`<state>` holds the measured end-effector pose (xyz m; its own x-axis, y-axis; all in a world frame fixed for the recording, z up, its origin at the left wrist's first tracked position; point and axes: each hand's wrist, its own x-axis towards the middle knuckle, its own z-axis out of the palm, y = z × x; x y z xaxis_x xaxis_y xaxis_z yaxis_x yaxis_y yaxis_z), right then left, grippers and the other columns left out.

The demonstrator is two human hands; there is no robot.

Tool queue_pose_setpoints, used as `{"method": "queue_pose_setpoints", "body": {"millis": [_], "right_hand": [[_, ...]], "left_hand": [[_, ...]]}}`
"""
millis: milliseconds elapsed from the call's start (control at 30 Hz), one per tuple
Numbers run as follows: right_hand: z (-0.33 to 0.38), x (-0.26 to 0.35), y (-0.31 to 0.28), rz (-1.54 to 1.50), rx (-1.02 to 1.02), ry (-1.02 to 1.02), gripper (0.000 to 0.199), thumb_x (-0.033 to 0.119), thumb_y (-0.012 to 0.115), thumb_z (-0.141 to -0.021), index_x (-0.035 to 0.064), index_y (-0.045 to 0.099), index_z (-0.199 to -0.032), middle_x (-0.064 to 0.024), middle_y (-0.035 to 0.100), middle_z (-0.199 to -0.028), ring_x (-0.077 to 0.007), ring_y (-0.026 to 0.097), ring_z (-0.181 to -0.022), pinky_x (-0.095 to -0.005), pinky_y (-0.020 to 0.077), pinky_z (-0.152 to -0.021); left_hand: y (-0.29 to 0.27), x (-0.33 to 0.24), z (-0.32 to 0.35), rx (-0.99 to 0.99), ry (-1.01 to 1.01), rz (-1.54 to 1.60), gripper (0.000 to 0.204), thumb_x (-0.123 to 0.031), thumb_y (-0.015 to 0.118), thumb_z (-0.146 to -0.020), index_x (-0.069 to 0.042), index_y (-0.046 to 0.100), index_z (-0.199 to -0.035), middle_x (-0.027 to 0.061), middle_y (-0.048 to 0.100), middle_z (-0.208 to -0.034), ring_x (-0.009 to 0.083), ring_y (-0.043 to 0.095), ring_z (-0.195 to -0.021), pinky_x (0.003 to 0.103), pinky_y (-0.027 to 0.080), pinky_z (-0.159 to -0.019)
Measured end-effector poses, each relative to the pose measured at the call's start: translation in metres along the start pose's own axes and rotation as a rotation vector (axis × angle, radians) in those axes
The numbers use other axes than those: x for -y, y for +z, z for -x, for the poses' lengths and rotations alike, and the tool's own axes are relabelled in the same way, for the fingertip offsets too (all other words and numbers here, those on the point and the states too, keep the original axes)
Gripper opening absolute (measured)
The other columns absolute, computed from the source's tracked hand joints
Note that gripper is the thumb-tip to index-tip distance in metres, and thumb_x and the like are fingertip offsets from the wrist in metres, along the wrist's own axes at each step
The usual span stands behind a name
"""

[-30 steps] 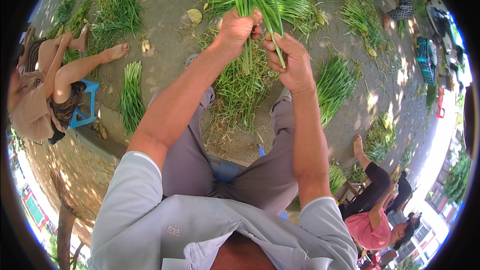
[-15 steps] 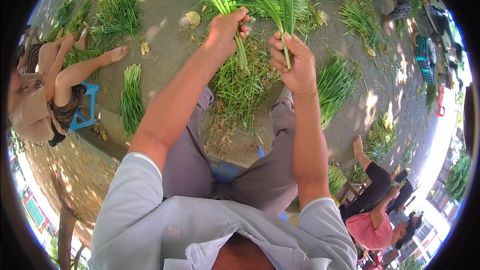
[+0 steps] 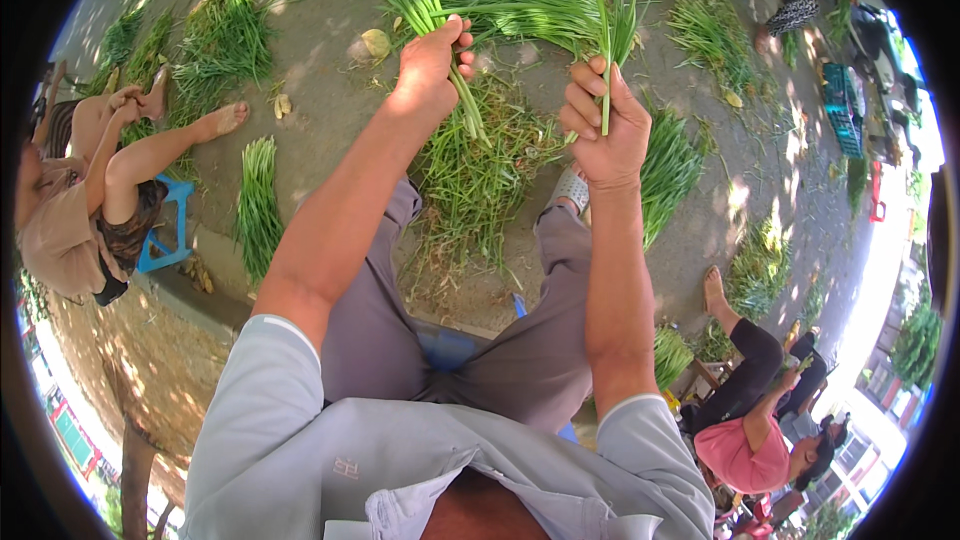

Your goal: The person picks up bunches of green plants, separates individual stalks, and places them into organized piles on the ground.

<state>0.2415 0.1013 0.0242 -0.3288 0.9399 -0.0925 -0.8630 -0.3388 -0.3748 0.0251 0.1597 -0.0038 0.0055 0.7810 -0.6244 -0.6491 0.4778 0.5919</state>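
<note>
My left hand (image 3: 432,65) is closed around a small bunch of garlic chives (image 3: 468,112), pale stems up and out at one end and cut off below the fist. To its right, my right hand (image 3: 607,125) pinches several long green chive stalks (image 3: 617,25) between thumb and fingers, their leaves fanning upward. Beyond both hands lies a broad heap of chives (image 3: 520,2) on the ground. Beneath them, between my feet, is a loose pile of yellowish-green trimmings (image 3: 480,185).
Tidy chive bundles lie at left (image 3: 259,205) and right (image 3: 668,175). A person sits on a blue stool (image 3: 178,225) at left; another in a pink shirt (image 3: 742,452) sits at lower right. A teal crate (image 3: 843,110) stands at far right.
My hands have drawn a little apart: the left has shifted left, and the right has moved right and slightly down, with its stalks spreading wider. Both keep their chives.
</note>
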Motion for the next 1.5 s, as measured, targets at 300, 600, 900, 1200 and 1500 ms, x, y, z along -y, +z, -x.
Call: {"method": "queue_pose_setpoints", "body": {"millis": [300,600,900,1200,1500], "right_hand": [[0.001,0.010,0.000,-0.032,0.013,-0.113,0.019,0.023,0.049,-0.104,0.0051,0.056,-0.105,0.0004,0.047,-0.084,-0.0086,0.036,-0.059,-0.0228,0.0322,-0.050],[0.003,0.012,0.011,0.405,-0.380,-0.181,0.018,0.019,0.050,-0.102,0.0020,0.056,-0.105,-0.0048,0.055,-0.085,-0.0124,0.050,-0.067,-0.0256,0.0415,-0.056],[0.003,0.004,0.001,0.600,-0.641,0.022,0.018,0.015,0.054,-0.100,-0.0026,0.056,-0.100,-0.0033,0.052,-0.080,-0.0084,0.042,-0.057,-0.0239,0.0310,-0.044],[0.021,0.019,0.014,0.664,-0.678,-0.075,0.022,0.019,0.055,-0.101,-0.0034,0.058,-0.102,-0.0019,0.054,-0.079,-0.0063,0.042,-0.058,-0.0202,0.0294,-0.044],[0.036,0.087,-0.009,0.840,-0.791,-0.174,0.025,0.022,0.057,-0.101,-0.0018,0.063,-0.100,-0.0020,0.057,-0.076,-0.0060,0.046,-0.056,-0.0201,0.0360,-0.044]], "left_hand": [[-0.004,-0.004,-0.004,-0.071,-0.004,0.080,0.018,-0.022,0.058,-0.102,-0.004,0.058,-0.103,0.0022,0.053,-0.082,0.0132,0.047,-0.064,0.026,0.040,-0.052],[-0.011,-0.003,-0.015,0.026,-0.011,0.070,0.014,-0.021,0.056,-0.102,-0.007,0.057,-0.100,-0.0005,0.053,-0.075,0.0111,0.046,-0.061,0.024,0.041,-0.053],[-0.014,0.003,-0.025,0.128,-0.108,-0.036,0.014,-0.021,0.057,-0.102,-0.007,0.057,-0.101,-0.0017,0.055,-0.077,0.0088,0.048,-0.063,0.022,0.041,-0.052],[-0.006,0.009,-0.021,0.129,-0.145,-0.085,0.013,-0.018,0.059,-0.101,-0.005,0.058,-0.103,-0.0007,0.057,-0.077,0.0092,0.049,-0.063,0.023,0.042,-0.052],[-0.002,0.016,-0.025,0.242,-0.228,-0.159,0.012,-0.018,0.062,-0.098,-0.006,0.060,-0.101,0.0002,0.059,-0.076,0.0114,0.051,-0.063,0.024,0.043,-0.053]]}}
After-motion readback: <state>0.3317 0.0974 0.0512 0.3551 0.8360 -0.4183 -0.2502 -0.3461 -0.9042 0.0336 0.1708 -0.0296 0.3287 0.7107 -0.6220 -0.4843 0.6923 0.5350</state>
